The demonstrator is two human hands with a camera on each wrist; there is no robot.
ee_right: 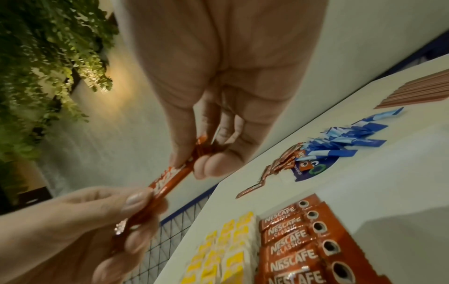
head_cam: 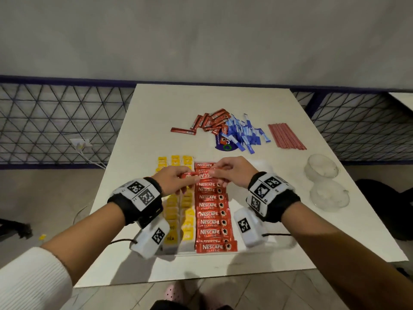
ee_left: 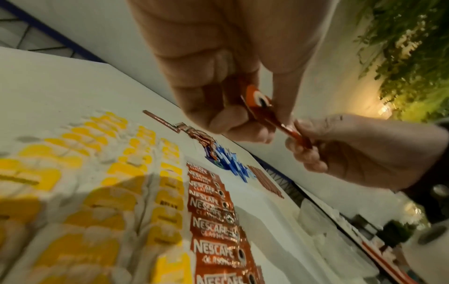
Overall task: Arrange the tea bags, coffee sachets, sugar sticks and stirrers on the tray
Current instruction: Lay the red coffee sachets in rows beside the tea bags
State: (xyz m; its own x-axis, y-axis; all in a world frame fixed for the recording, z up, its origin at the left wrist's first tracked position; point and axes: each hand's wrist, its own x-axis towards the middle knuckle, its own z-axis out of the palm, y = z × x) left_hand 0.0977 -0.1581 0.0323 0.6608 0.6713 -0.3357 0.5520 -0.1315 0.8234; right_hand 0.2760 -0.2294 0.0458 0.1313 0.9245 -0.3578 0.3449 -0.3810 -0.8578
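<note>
A red Nescafe coffee sachet (head_cam: 199,174) hangs level over the far part of the tray, pinched at one end by my left hand (head_cam: 180,177) and at the other by my right hand (head_cam: 224,172). The left wrist view shows the sachet (ee_left: 258,100) between my thumb and fingers; in the right wrist view the sachet (ee_right: 170,178) spans both hands. Below lies a column of coffee sachets (head_cam: 213,214), with yellow tea bags (head_cam: 178,211) in columns to its left. Loose red sachets (head_cam: 209,121), blue sugar sticks (head_cam: 244,135) and reddish stirrers (head_cam: 286,136) lie farther back on the table.
Two clear glass bowls (head_cam: 321,168) (head_cam: 329,195) stand at the table's right edge. A blue torn wrapper (head_cam: 224,145) lies under the sugar pile. The white table (head_cam: 156,113) ends at a blue mesh railing (head_cam: 55,121); the tray's near rim (head_cam: 207,253) is faint.
</note>
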